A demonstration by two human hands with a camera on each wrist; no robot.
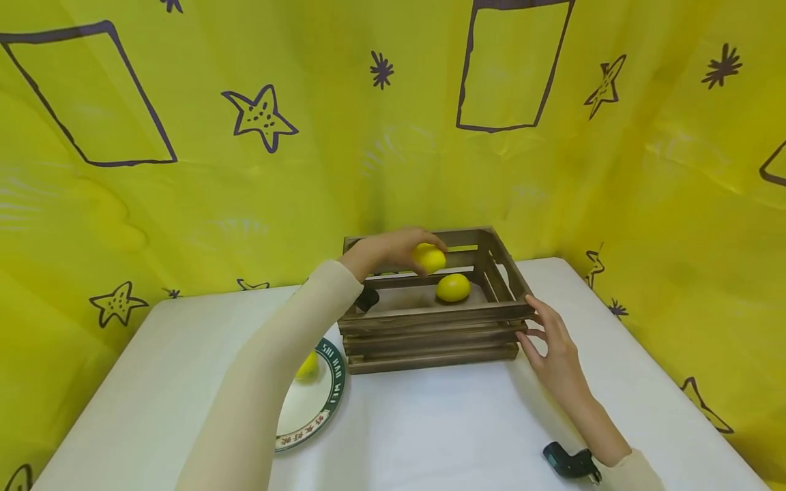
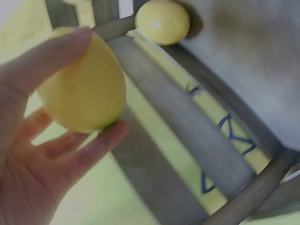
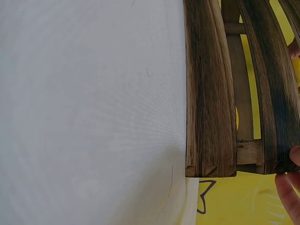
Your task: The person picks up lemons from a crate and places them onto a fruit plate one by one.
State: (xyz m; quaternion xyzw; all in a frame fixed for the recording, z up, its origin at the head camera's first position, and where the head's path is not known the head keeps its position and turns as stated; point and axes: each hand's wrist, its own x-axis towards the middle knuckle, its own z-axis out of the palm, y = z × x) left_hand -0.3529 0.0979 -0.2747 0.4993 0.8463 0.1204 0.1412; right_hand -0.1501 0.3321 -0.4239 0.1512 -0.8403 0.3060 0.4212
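Note:
In the head view my left hand (image 1: 399, 251) holds a yellow lemon (image 1: 430, 258) over the wooden crate (image 1: 430, 335). The left wrist view shows thumb and fingers curled round that fruit, its greenish tip pointing down toward the fingertips. A second lemon (image 1: 453, 288) lies on the crate floor, right of the middle. My right hand (image 1: 555, 358) grips the crate's near right corner, fingers at the top slat and thumb lower on the front. In the right wrist view only its fingertips (image 3: 294, 157) show, at the end of a dark slat.
Left of the crate, a white plate (image 1: 307, 409) with a green lettered rim bears another lemon (image 1: 308, 368), partly hidden by my left sleeve (image 1: 276, 368). A white cloth covers the table (image 1: 430, 429). A yellow curtain (image 1: 331, 170) with drawn stars hangs behind and at the right.

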